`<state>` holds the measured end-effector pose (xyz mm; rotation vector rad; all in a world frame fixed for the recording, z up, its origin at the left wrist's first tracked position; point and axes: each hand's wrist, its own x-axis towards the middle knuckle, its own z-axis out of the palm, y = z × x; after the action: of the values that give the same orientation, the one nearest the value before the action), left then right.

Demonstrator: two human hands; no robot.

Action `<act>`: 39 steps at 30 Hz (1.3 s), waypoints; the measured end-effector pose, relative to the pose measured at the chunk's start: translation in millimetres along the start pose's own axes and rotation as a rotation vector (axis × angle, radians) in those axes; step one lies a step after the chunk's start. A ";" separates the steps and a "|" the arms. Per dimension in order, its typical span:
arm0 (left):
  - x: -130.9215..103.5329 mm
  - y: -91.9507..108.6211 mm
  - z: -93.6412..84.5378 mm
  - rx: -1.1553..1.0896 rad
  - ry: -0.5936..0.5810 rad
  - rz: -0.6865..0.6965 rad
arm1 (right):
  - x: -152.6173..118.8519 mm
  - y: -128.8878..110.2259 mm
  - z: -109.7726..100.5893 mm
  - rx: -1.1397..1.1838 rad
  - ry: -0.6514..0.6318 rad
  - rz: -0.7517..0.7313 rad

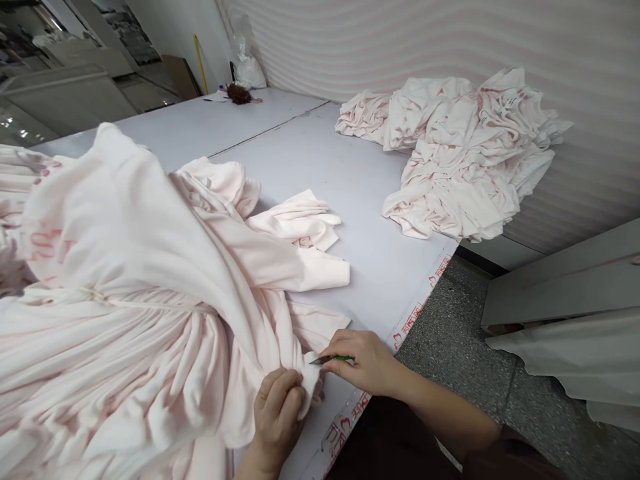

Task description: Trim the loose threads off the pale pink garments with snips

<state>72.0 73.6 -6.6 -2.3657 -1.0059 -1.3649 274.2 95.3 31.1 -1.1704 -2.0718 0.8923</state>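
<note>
Near the table's front edge, my left hand (279, 410), with a ring on one finger, is closed on the edge of a pale pink garment (250, 267). The cloth stretches from there up and left over a heap. My right hand (363, 360) grips small thread snips (341, 358) with a green handle. Their dark pointed blades touch or nearly touch the cloth just right of my left fingers; I cannot tell which. Beside my left hand lies a gathered bundle of pale pink garments (125, 373), tied round with a cloth strip (150, 305).
A pile of similar garments (460, 153) lies at the table's far right, against a wavy pale sheet (425, 33). On the table's (365, 227) far side are a dark brown tangle (239, 93) and a clear plastic bag (249, 70). Speckled floor (450, 327) shows beyond the right edge.
</note>
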 end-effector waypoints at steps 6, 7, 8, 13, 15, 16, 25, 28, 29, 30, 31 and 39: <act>-3.0 -0.3 -0.2 -0.031 0.002 -0.042 | -3.3 -2.2 -0.3 0.000 0.000 -0.028; -3.3 -0.5 0.0 -0.039 0.002 -0.045 | -3.8 -2.2 -0.2 -0.002 0.011 -0.031; -3.5 -0.8 0.1 -0.047 0.003 -0.053 | -4.2 -2.3 0.1 0.002 0.025 -0.030; -2.7 -2.1 0.3 -0.087 0.036 -0.118 | -2.2 -3.0 7.5 -0.012 0.051 0.015; -1.6 -1.5 -0.2 -0.195 0.012 -0.228 | 1.9 -2.3 12.7 -0.057 0.058 0.030; -0.8 -0.8 -0.7 -0.259 -0.012 -0.348 | 4.4 -1.6 14.8 -0.079 0.079 0.041; 11.1 2.3 -7.0 -0.723 -0.139 -1.207 | 11.2 -4.1 7.9 -0.208 0.046 -0.095; 13.4 1.8 -8.1 -0.785 -0.145 -1.228 | 13.4 -5.5 9.3 -0.280 0.034 -0.143; 13.6 1.6 -8.5 -0.789 -0.143 -1.235 | 14.4 -5.4 10.2 -0.290 0.031 -0.155; 13.4 1.4 -8.9 -0.788 -0.141 -1.246 | 15.2 -5.2 10.9 -0.293 0.032 -0.161; 13.0 1.2 -9.4 -0.787 -0.141 -1.258 | 15.7 -5.0 11.2 -0.291 0.039 -0.157; 10.7 0.1 -12.7 -0.836 -0.153 -1.288 | 14.0 -9.3 4.7 -0.271 -0.008 -0.103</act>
<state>67.0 71.9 9.2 -2.2459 -2.7078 -2.3469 260.0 102.8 37.9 -1.1837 -2.2893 0.5809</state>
